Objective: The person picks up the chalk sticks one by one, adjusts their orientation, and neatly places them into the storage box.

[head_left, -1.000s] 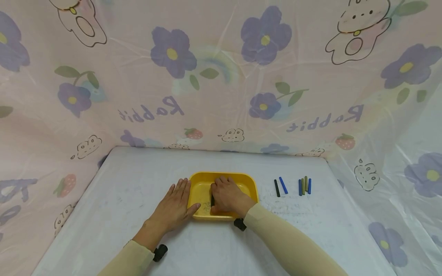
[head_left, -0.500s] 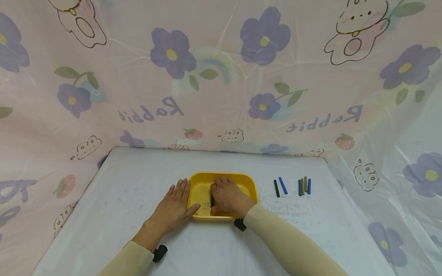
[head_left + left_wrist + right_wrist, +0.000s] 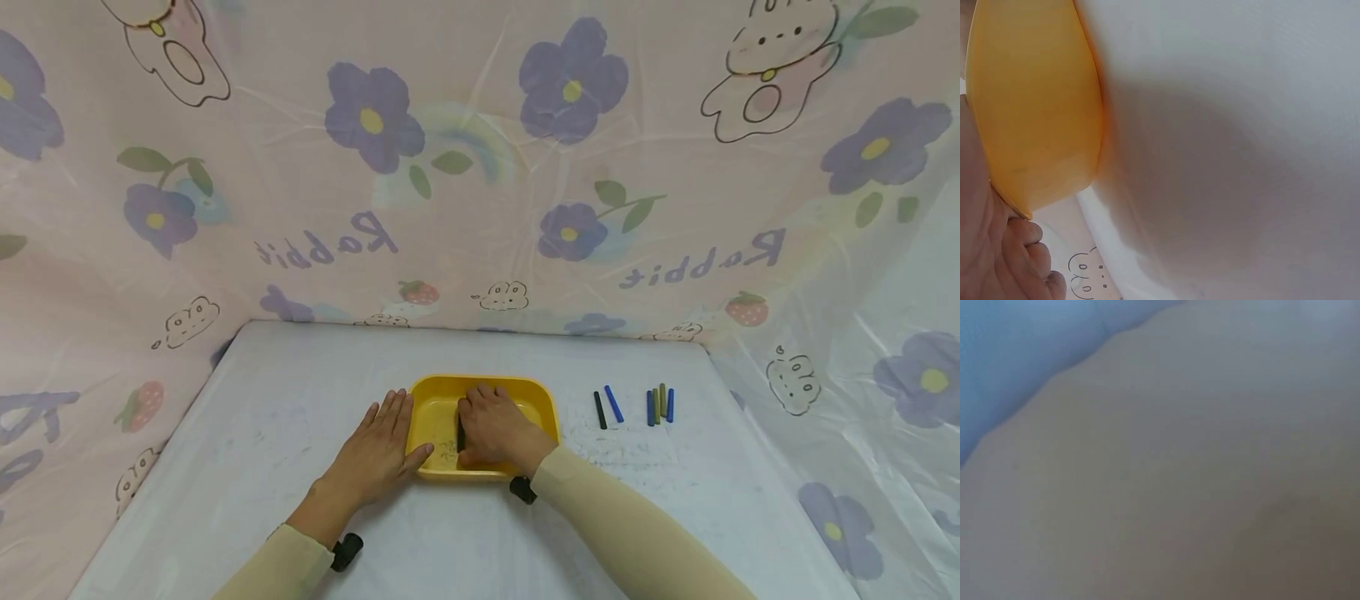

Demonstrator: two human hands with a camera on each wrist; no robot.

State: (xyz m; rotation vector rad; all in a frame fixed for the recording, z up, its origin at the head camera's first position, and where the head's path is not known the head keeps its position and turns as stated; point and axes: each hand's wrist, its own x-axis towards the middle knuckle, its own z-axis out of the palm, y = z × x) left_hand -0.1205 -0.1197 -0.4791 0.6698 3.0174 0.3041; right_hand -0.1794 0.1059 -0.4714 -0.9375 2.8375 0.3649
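A yellow tray [image 3: 540, 397] sits on the white table in the head view. My right hand [image 3: 491, 427] lies inside it, fingers curled round a dark crayon [image 3: 461, 435] that pokes out at the hand's left side. My left hand [image 3: 378, 446] lies flat on the table against the tray's left wall, fingers straight, thumb on the front corner. The left wrist view shows the tray's outer wall [image 3: 1035, 106] beside my fingers [image 3: 1022, 250]. The right wrist view is a close blur.
Several crayons lie on the table right of the tray: a black one [image 3: 599, 410], a blue one [image 3: 613, 403], and a small cluster [image 3: 659, 404] of blue and olive ones. A flowered pink sheet [image 3: 480, 167] walls the table at back and sides.
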